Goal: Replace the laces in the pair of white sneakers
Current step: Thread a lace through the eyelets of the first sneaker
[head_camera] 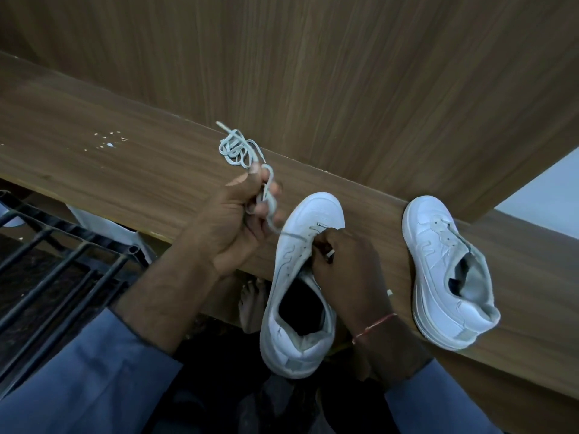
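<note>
A white sneaker lies toe-away over the front edge of the wooden table, heel hanging off. My right hand rests on its tongue, fingers curled at the eyelets and pinching the lace there. My left hand grips a white lace that runs taut to the sneaker's eyelets. A second loose lace lies bunched on the table just beyond my left hand. The second white sneaker, laced, lies on the table to the right.
A wooden panel rises behind the table. A black metal frame stands lower left below the table edge. A bare foot shows under the table. White specks mark the tabletop at left.
</note>
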